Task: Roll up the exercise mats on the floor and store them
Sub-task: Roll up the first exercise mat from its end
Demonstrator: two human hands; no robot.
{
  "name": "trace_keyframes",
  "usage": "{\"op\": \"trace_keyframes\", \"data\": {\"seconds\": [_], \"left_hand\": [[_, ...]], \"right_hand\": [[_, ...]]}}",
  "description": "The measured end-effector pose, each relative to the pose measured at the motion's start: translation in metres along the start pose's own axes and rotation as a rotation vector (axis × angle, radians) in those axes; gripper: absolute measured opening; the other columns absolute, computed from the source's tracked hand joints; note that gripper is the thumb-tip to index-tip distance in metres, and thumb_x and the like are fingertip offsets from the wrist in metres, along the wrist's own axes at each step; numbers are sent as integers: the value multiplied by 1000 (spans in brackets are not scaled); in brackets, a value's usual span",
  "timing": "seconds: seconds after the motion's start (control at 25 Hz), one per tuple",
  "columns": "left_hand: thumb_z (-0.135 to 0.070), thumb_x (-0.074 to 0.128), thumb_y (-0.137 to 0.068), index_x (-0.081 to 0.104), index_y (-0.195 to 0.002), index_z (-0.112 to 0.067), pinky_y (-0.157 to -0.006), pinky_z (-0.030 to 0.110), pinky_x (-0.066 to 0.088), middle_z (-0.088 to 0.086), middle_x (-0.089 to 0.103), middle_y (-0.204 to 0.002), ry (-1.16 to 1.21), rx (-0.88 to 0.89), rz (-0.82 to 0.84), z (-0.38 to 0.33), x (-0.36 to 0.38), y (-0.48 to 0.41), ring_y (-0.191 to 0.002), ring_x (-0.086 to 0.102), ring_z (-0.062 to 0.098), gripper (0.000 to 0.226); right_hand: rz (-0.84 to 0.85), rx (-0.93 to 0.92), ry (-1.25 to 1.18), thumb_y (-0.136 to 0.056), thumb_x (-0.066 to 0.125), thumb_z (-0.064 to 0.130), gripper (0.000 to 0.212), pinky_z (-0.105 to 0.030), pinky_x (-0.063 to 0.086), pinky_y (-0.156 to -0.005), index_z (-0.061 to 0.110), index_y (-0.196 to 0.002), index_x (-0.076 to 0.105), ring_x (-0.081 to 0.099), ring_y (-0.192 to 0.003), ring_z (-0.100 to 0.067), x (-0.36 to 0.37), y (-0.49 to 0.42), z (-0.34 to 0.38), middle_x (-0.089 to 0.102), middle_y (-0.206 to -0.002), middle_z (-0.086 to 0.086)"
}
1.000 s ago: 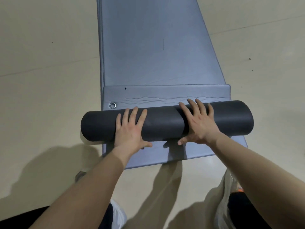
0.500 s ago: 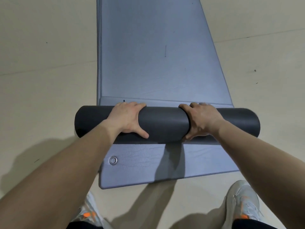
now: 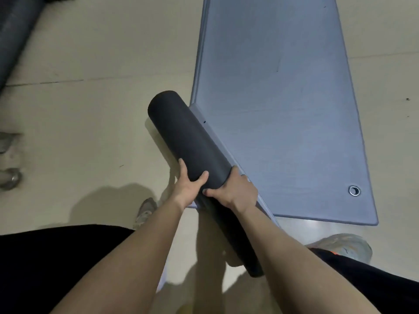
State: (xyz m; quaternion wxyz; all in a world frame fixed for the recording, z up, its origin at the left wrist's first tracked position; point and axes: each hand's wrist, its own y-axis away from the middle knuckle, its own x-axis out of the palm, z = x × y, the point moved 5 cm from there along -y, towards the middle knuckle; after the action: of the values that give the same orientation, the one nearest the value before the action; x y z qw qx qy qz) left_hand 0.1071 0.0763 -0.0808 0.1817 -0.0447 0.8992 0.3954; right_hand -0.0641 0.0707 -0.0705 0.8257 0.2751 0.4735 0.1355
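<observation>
Gripping the dark roll (image 3: 188,141), left hand (image 3: 189,189) and right hand (image 3: 235,192) have fingers wrapped around it; roll tilted over the mat's (image 3: 283,109) left edge.

Black roll (image 3: 181,137), blue-grey mat (image 3: 283,109), beige floor (image 3: 90,109).

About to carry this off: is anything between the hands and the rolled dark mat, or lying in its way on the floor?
Nothing is between them: the left hand and right hand already grip the rolled dark mat. The blue mat lies flat to its right. Where the roll gets stored isn't visible; another dark roll lies at upper left.
</observation>
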Motion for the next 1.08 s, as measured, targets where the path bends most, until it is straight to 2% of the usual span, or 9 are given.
{"op": "trace_keyframes", "data": {"seconds": [0.12,0.2,0.32,0.4,0.56,0.68,0.76,0.92,1.08], "left_hand": [[-71,67,-76,-14,-140,-72,-82,54,61,-5,30,-161,70,-57,-18,-9,11,10,-132,50,34,103],[-80,62,-67,-18,-132,-79,-86,55,59,0,36,-158,-10,-47,-64,-8,18,5,-128,53,35,103],[-77,62,-73,-21,-129,-81,-96,55,54,2,39,-157,6,-6,-61,-5,20,-11,-129,53,34,100],[-66,65,-84,-17,-138,-73,-100,54,52,0,30,-161,33,24,-44,2,18,-9,-136,47,33,99],[-55,72,-86,-5,-150,-62,-115,47,40,-3,28,-163,197,50,-20,19,3,-15,-144,39,23,100],[-58,78,-75,9,-155,-56,-118,41,37,-8,38,-159,314,98,-30,27,-38,-22,-140,44,15,106],[-63,82,-60,19,-157,-47,-117,38,38,-7,44,-156,384,135,-85,27,-84,-33,-137,48,11,116],[-82,84,-44,38,-151,-42,-110,40,46,-12,59,-142,409,221,-240,20,-211,-70,-126,59,12,123],[-77,86,-50,37,-150,-44,-109,38,48,-13,58,-143,421,239,-372,41,-354,-87,-126,59,11,116]], "right_hand": [[170,-68,-222,-64,69,86,103,-42,51,-99,30,-147,41,60,-125,-28,3,-26,-23,61,-137,2],[230,-62,-372,-58,69,94,112,-45,45,-112,44,-153,36,55,-134,-24,4,-46,-45,56,-147,7],[374,9,-583,-55,84,81,121,-43,46,-114,41,-157,33,58,-131,-18,15,-65,-53,53,-148,11],[361,27,-549,-51,84,84,129,-43,46,-113,40,-159,31,58,-131,-20,16,-63,-47,51,-153,8],[157,35,-214,-49,60,99,123,-51,39,-115,45,-156,31,52,-136,-30,13,-36,-19,57,-143,1],[58,-90,-346,-54,64,97,95,-45,53,-100,44,-132,56,65,-116,-22,26,-16,35,70,-120,7],[28,-168,-401,-59,70,89,84,-43,56,-96,37,-125,63,68,-110,-19,31,-14,87,73,-116,8],[-6,-329,-394,-67,68,83,82,-44,55,-98,31,-131,61,67,-115,-22,38,-17,222,71,-126,4],[-9,-466,-399,-74,57,86,87,-44,54,-100,34,-143,53,66,-118,-23,94,-19,354,70,-131,4]]}}
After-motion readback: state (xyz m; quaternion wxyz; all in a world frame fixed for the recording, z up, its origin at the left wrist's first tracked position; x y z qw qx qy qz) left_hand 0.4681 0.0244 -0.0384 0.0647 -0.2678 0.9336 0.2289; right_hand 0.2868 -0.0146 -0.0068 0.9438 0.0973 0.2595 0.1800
